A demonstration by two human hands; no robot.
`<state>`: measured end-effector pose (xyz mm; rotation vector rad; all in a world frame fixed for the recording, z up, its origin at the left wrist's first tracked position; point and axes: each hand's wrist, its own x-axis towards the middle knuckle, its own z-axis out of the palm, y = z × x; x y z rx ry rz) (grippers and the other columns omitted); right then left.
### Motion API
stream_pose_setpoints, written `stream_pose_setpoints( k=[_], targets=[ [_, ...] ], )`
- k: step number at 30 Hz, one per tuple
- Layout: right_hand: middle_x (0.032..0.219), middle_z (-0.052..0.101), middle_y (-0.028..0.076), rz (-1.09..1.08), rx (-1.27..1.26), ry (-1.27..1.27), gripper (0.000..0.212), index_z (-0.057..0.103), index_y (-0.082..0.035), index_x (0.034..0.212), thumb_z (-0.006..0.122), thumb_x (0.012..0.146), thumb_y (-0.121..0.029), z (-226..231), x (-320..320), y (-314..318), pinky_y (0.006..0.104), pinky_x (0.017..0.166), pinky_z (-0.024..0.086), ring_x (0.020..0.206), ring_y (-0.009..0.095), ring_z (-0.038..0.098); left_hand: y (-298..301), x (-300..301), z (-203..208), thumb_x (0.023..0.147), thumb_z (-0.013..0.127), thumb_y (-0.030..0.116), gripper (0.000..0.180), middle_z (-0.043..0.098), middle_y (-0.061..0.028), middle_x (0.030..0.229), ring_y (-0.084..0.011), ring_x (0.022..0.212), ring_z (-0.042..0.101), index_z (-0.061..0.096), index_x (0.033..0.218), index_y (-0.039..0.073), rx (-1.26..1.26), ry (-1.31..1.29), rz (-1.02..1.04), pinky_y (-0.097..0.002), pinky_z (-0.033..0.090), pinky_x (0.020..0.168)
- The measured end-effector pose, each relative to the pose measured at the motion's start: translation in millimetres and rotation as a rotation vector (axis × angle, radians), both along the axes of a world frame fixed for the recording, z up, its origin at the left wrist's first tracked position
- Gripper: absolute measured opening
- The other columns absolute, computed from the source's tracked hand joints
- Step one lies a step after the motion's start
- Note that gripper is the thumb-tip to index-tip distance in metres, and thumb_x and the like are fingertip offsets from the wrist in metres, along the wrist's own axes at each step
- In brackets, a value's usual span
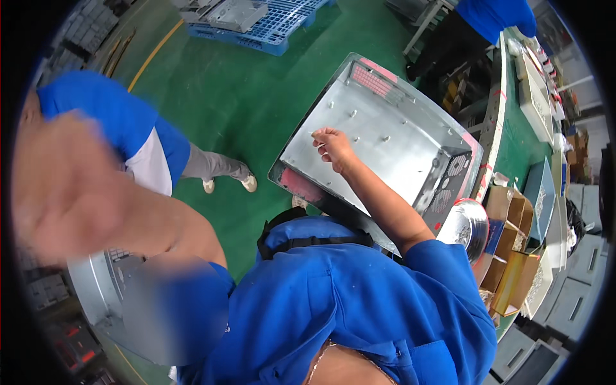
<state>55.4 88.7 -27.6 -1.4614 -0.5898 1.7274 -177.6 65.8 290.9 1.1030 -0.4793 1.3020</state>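
A large open sheet-metal casing (387, 168) lies in front of me, with several small pale studs on its inner floor and vented side walls. My right hand (332, 147) is over its left half. Its fingers are curled, thumb and forefinger pinched at the tip; whatever sits between them is too small to make out. Close to the camera on the far left, my left hand (74, 186) is raised and smeared by motion, so its fingers cannot be read. The left forearm hides part of another metal casing (93, 289) below it.
Along the right runs a green-topped workbench (523, 125) with cardboard bins (510, 237) and a round metal bowl (468, 228) of small parts. One co-worker (106, 122) stands at left, another (491, 19) at upper right. A blue pallet (273, 38) carries metal parts.
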Motion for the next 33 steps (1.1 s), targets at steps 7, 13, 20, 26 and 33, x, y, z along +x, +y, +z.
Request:
stream_pose_setpoints(
  k=[7,13,20,26,33],
  targets=[
    [0.066,0.052,0.001,-0.107,-0.009,0.074,0.006,0.051,-0.010,0.075,0.055,0.078,-0.014,4.3,-14.8,3.5,0.0229,0.040,0.030,0.048,0.009,0.041,22.7,36.3,-185.4,0.091,0.042,0.017,0.024,0.039,0.0021,0.055,-0.0051,0.041,0.031,0.049,0.106,0.000,-1.047,0.321,0.363,-0.0179,0.023,0.031],
    [0.064,0.052,0.002,-0.147,-0.024,0.054,0.008,0.049,-0.010,0.073,0.054,0.077,-0.014,0.0,-24.1,5.8,0.0231,0.040,0.030,0.047,0.009,0.041,10.7,31.4,-262.8,0.092,0.039,0.018,0.022,0.044,-0.0017,0.057,-0.0088,0.043,0.037,0.052,0.093,0.001,-1.368,0.163,0.037,-0.0189,0.025,0.031],
    [0.062,0.051,0.002,-0.176,-0.015,0.039,0.009,0.049,-0.009,0.072,0.052,0.077,-0.015,3.4,-23.6,4.2,0.0232,0.039,0.029,0.046,0.009,0.041,-3.8,42.4,-297.0,0.086,0.041,0.015,0.021,0.051,-0.0059,0.064,-0.0109,0.045,0.042,0.053,0.090,-0.001,-1.463,0.136,-0.063,-0.0206,0.030,0.033],
    [0.055,0.049,0.001,-0.132,-0.032,0.125,0.016,0.049,-0.009,0.069,0.049,0.081,-0.019,2.2,-23.3,2.5,0.0220,0.037,0.029,0.041,0.008,0.039,-10.3,45.0,-301.5,0.080,0.040,0.007,0.028,0.053,-0.0107,0.077,-0.0134,0.053,0.044,0.050,0.102,-0.005,-1.374,0.117,-0.113,-0.0207,0.032,0.036],
    [0.053,0.047,0.000,-0.098,-0.035,0.205,0.027,0.049,-0.009,0.068,0.043,0.088,-0.027,-3.7,-29.3,0.1,0.0217,0.036,0.030,0.040,0.008,0.039,-11.6,50.6,-300.0,0.090,0.035,0.011,0.028,0.052,-0.0087,0.076,-0.0107,0.053,0.044,0.044,0.113,-0.003,-1.347,0.177,-0.042,-0.0191,0.032,0.036]
  ],
)
